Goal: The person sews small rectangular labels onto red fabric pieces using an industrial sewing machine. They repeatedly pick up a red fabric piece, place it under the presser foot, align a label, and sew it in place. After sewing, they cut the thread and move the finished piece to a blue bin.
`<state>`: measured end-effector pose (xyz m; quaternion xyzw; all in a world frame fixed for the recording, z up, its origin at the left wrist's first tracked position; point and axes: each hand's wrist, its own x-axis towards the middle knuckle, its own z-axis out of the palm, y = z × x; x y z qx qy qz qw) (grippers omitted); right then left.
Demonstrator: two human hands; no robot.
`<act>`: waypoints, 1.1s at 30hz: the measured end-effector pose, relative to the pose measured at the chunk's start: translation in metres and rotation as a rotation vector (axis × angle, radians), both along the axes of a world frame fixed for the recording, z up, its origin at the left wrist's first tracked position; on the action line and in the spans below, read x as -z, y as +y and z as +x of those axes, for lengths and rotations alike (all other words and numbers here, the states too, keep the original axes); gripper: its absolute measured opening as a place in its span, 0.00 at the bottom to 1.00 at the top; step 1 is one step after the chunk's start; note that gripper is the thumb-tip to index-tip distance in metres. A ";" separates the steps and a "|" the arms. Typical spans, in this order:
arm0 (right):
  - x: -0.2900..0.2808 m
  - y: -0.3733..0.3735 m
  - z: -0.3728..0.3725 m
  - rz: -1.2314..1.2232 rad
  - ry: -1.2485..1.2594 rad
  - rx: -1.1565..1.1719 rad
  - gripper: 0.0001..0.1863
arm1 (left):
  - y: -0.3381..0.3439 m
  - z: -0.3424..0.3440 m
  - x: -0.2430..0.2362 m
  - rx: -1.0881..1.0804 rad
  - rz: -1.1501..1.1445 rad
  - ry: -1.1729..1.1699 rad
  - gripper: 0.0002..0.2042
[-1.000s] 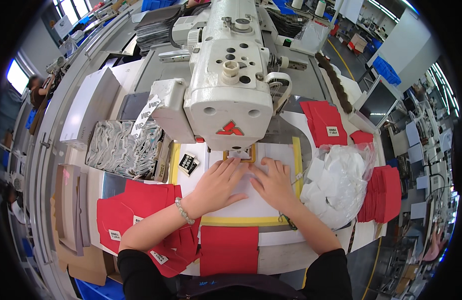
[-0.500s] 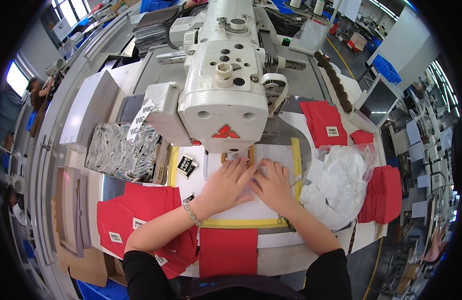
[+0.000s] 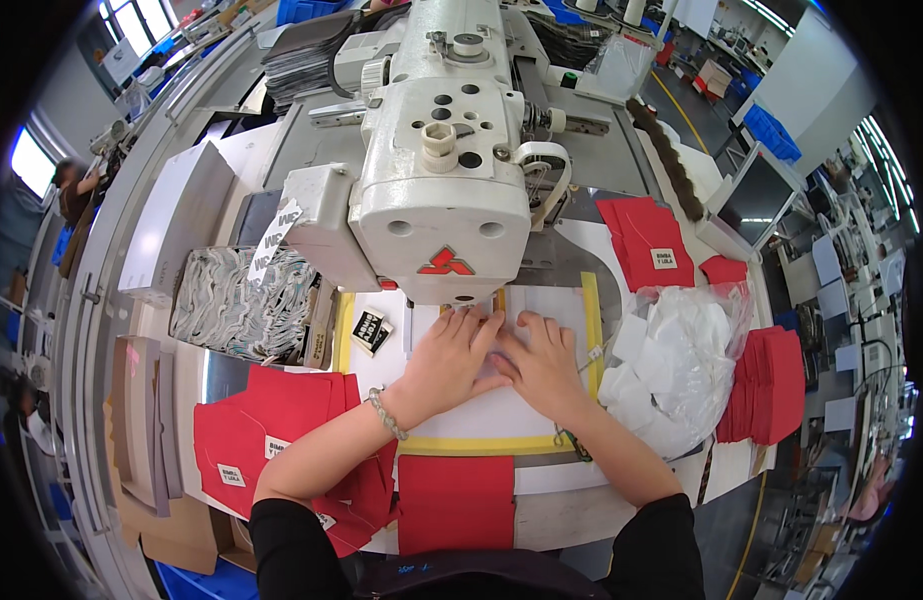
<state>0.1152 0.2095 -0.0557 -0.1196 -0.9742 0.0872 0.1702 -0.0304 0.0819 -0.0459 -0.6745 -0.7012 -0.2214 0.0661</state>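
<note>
While the left hand and right hand lie over the white sheet, fingers narrowly spaced, the orange bar sits at twelve o'clock, long axis twelve-to-six, nearer the left hand; whether they pinch anything, I cannot tell.

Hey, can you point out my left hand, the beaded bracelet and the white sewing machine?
Left hand [image 3: 440,364]: head view, back of the hand.
Beaded bracelet [image 3: 384,412]: head view, beads on the wrist.
White sewing machine [image 3: 437,208]: head view, front casing.
</note>
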 end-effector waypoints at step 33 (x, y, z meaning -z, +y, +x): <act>-0.006 -0.029 0.123 -0.023 0.085 0.178 0.11 | -0.115 0.076 -0.014 0.203 -0.246 -0.259 0.05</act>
